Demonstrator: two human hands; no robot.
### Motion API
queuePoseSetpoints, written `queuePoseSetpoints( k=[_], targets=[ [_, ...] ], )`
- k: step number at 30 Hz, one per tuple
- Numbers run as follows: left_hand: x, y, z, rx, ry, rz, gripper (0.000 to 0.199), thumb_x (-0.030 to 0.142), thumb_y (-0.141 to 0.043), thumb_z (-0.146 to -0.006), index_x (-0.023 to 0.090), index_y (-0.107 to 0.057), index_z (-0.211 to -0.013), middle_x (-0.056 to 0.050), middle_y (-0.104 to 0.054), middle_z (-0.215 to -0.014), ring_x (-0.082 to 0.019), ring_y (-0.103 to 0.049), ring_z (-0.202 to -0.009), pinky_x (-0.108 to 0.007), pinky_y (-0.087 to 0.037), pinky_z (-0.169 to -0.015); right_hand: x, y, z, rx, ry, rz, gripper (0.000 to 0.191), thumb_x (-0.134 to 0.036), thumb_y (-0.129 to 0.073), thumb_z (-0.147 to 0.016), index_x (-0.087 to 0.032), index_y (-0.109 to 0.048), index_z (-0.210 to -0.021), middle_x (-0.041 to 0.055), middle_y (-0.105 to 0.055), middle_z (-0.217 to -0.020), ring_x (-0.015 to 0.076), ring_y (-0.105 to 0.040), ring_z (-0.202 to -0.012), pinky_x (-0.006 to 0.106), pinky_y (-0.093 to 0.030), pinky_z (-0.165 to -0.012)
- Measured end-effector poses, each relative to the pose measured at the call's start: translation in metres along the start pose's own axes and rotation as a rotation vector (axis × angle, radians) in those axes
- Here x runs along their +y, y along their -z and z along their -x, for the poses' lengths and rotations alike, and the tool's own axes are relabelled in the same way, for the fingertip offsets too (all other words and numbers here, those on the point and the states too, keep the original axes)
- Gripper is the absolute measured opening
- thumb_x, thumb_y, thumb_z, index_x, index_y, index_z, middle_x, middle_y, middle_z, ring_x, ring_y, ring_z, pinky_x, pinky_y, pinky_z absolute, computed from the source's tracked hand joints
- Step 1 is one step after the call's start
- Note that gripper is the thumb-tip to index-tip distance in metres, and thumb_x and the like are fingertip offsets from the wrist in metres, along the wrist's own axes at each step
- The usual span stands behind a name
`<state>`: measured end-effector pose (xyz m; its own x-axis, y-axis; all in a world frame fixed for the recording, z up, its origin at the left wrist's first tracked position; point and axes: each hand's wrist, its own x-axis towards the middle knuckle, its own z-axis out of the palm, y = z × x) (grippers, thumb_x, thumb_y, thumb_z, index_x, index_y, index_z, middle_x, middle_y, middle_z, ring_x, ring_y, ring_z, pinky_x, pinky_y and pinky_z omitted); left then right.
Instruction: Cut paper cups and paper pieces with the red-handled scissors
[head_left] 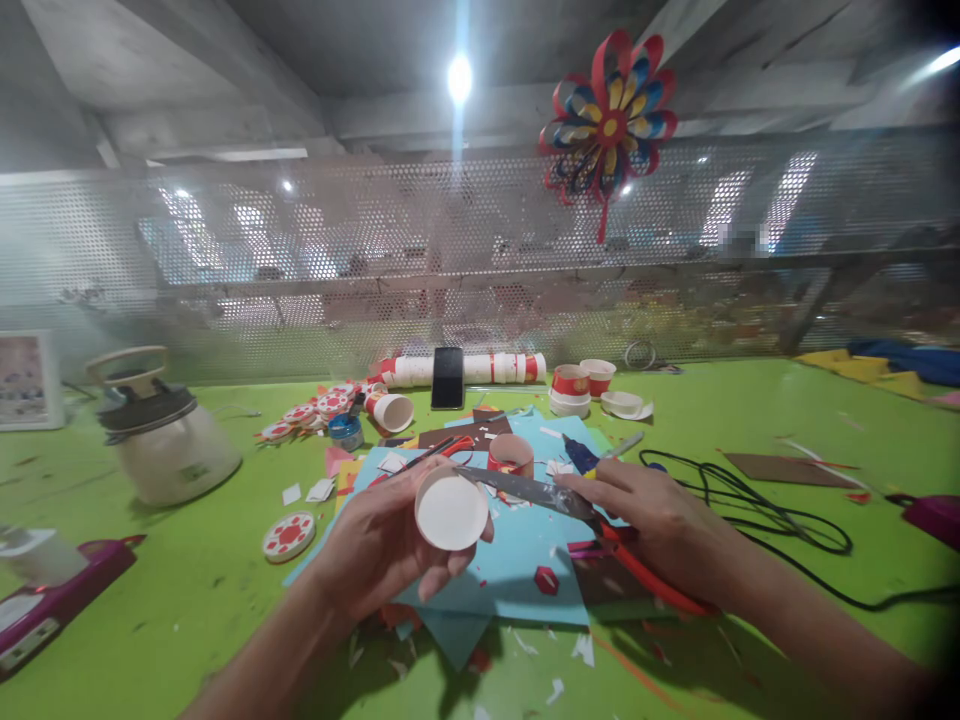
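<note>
My left hand holds a cut-down white paper cup base, its round face turned toward me. In my right hand is a pair of scissors with red handles; the blades point left, and their tips reach the upper rim of the cup base. Behind the blades a red and white paper cup ring stands on light blue paper. Beyond my right fingers lies a dark blue glue gun. A small red paper hexagon rests on the blue paper below the scissors.
A white kettle-like jug stands at left, near a purple power strip. Decorated discs, a blue jar, a phone and stacked cups lie farther back. A black cable loops at right. Paper scraps litter the green table.
</note>
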<state>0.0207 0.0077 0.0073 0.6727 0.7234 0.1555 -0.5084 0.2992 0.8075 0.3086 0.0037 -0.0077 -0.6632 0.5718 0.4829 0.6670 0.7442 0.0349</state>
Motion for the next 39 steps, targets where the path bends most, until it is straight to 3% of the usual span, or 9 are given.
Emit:
queuePoseSetpoints(
  k=[10, 20, 26, 39],
  targets=[
    [-0.0006, 0.0020, -0.0006, -0.074, -0.009, 0.039, 0.032, 0.029, -0.032, -0.096, 0.010, -0.057, -0.099, -0.023, -0.070, -0.091, -0.019, -0.068, -0.066, -0.019, -0.052, -0.042, 0.0026, 0.0001, -0.0007, -0.027, -0.018, -0.029, 0.046, -0.030, -0.062, -0.085, -0.012, -0.054, -0.127, 0.0074, -0.053, -0.081, 0.0200, -0.051, -0.065, 0.032, -0.040, -0.056],
    [-0.0012, 0.0053, 0.0008, -0.054, 0.008, 0.039, 0.028, 0.027, -0.031, -0.096, 0.013, -0.055, -0.102, -0.022, -0.070, -0.090, -0.020, -0.069, -0.065, -0.021, -0.053, -0.041, 0.0005, 0.0060, -0.0007, -0.063, -0.038, -0.080, 0.045, -0.031, -0.060, -0.088, -0.014, -0.052, -0.128, 0.0076, -0.053, -0.084, 0.0201, -0.051, -0.068, 0.032, -0.043, -0.060],
    [-0.0004, 0.0046, -0.0006, -0.069, 0.012, 0.038, 0.031, 0.027, -0.031, -0.096, 0.011, -0.055, -0.105, -0.022, -0.070, -0.091, -0.021, -0.069, -0.066, -0.021, -0.053, -0.042, 0.0006, 0.0072, 0.0005, -0.083, -0.061, -0.054, 0.046, -0.020, -0.062, -0.082, -0.015, -0.054, -0.127, 0.0064, -0.054, -0.083, 0.0199, -0.052, -0.069, 0.031, -0.042, -0.060],
    [-0.0016, 0.0055, 0.0008, -0.062, 0.020, 0.048, 0.030, 0.030, -0.029, -0.097, 0.014, -0.053, -0.102, -0.020, -0.070, -0.090, -0.020, -0.069, -0.065, -0.021, -0.053, -0.041, 0.0004, 0.0054, 0.0028, -0.015, -0.007, 0.027, 0.042, -0.025, -0.060, -0.083, -0.011, -0.058, -0.123, 0.0076, -0.056, -0.080, 0.0192, -0.052, -0.065, 0.030, -0.041, -0.057]
  ],
)
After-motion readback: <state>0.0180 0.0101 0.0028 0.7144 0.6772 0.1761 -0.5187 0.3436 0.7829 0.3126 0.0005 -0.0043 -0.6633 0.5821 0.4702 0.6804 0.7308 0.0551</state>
